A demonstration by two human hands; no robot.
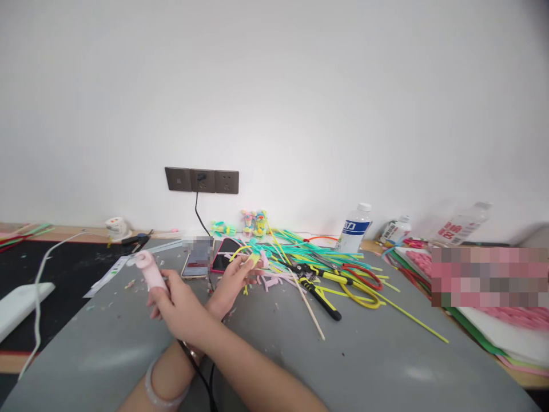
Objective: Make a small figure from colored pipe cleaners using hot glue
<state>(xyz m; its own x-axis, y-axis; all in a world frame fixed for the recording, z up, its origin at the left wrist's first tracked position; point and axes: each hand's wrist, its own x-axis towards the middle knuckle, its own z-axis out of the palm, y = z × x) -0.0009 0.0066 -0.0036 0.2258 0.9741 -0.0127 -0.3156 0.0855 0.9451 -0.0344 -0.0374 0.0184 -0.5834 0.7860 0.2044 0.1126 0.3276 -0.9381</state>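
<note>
"What's the surface like?"

"A grey mat [377, 366] with a dull shine, scattered with tiny scraps, on a wooden table [12, 361]. Behind it is a plain white wall [300, 103] with a dark socket panel [212, 182]. A black mat [72, 269] lies to the left."

"And the hands?"

"The forearms cross, right over left. The right hand [178, 303] is closed around a smooth, rounded pink tool [151, 271], raised over the left part of the grey mat. The left hand [235, 280] has its fingertips pinched on a soft-looking yellow piece [253, 261], in front of the stems [309, 249]; its exact shape is partly hidden."

"What crowds that spot?"

"Those stems, thin and fuzzy, mostly teal and yellow, heaped loosely. Pliers [319, 297] with black-and-yellow handles lie across them, beside a red loop [364, 277]. A pale, straight stick [313, 317] slants towards the near side."

"Further out?"

"A clear plastic bottle [354, 229] stands right of the heap, small fuzzy figures [259, 223] sit against the wall, and a phone [199, 260] lies between the hands, farther back."
</note>
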